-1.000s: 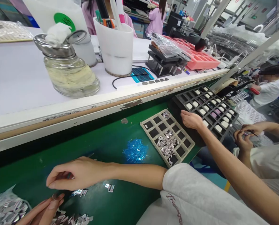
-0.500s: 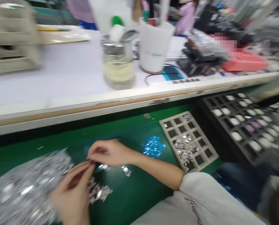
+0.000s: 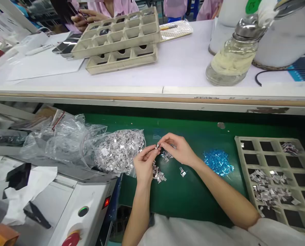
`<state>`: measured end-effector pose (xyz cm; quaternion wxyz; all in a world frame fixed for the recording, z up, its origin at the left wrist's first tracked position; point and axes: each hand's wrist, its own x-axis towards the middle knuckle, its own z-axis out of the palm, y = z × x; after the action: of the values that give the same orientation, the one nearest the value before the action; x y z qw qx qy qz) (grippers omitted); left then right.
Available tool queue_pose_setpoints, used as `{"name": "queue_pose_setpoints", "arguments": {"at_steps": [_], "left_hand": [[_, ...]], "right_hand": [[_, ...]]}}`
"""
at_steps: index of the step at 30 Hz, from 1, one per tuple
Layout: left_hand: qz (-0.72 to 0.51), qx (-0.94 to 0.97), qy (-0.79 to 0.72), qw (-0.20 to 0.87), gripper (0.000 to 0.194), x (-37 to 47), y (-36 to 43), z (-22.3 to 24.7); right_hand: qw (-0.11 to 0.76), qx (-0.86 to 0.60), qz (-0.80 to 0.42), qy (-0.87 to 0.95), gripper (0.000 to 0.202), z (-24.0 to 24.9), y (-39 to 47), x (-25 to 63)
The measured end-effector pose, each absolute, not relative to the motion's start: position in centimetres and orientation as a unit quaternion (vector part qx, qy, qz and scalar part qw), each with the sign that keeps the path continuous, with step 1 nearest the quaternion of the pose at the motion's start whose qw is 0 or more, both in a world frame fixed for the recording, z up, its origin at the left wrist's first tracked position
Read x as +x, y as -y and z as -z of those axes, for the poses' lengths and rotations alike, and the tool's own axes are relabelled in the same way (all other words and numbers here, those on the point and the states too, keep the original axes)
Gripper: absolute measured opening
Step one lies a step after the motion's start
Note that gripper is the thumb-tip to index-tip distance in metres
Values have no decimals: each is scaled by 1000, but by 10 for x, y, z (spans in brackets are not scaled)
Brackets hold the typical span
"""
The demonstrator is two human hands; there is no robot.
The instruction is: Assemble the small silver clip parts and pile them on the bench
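Observation:
My left hand (image 3: 145, 164) and my right hand (image 3: 179, 147) meet over the green mat, fingertips pinched together. Between them is a small silver metal piece (image 3: 156, 147), partly hidden by the fingers. Loose silver pieces (image 3: 158, 175) lie beside my left hand, and more are partly covered under my right hand. A single silver piece (image 3: 182, 172) rests apart, below my right wrist. Left of my hands is a clear plastic bag (image 3: 119, 150) full of similar silver pieces. A pile of shiny blue bits (image 3: 218, 162) sits to the right of my right forearm.
A beige compartment tray (image 3: 239, 153) with silver pieces stands at right. Above the mat runs a white shelf (image 3: 183, 68) bearing stacked trays (image 3: 116, 37) and a glass bottle (image 3: 231, 63). A machine with a red button (image 3: 71, 239) is at lower left. Another person's hands are behind the trays.
The camera view has swung left, bringing the machine and the stacked trays into sight. Both hands stay together with fingertips pinched.

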<state>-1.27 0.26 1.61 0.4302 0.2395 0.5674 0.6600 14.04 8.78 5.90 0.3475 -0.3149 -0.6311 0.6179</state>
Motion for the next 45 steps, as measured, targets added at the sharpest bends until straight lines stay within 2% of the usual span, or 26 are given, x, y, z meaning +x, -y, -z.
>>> {"name": "queue_pose_setpoints", "arguments": {"at_steps": [8,23,29,32,34,37,40,45], "left_hand": [[-661,215,-573,434,34,-5,-6,-16],[-656,246,-584,409,30,-1,-2,-19],[-625,279,-594,424,30,-3,-2,-18],[-577,344,-622,403,28,-14,1,-22],[-517,430,-662,330,23,-26,7,-27],[-372,562,-706,218,23,-44,20,-33],[-247,614,-731,168,24,-50,29,-32],[-195,618,-754,108,15,-40,25,-24]], "right_hand": [[349,-341,-530,694,10,-56,-87,138],[335,-353,-505,712,9,-52,-86,133],[309,-337,-526,717,21,-49,-90,136],[292,-347,-503,736,19,-48,-95,142],[271,-363,-477,753,17,-46,-99,146],[196,-374,-442,791,17,-37,-104,150],[145,-374,-382,833,17,-29,-106,150],[174,-388,-328,844,9,-29,-110,144]]}}
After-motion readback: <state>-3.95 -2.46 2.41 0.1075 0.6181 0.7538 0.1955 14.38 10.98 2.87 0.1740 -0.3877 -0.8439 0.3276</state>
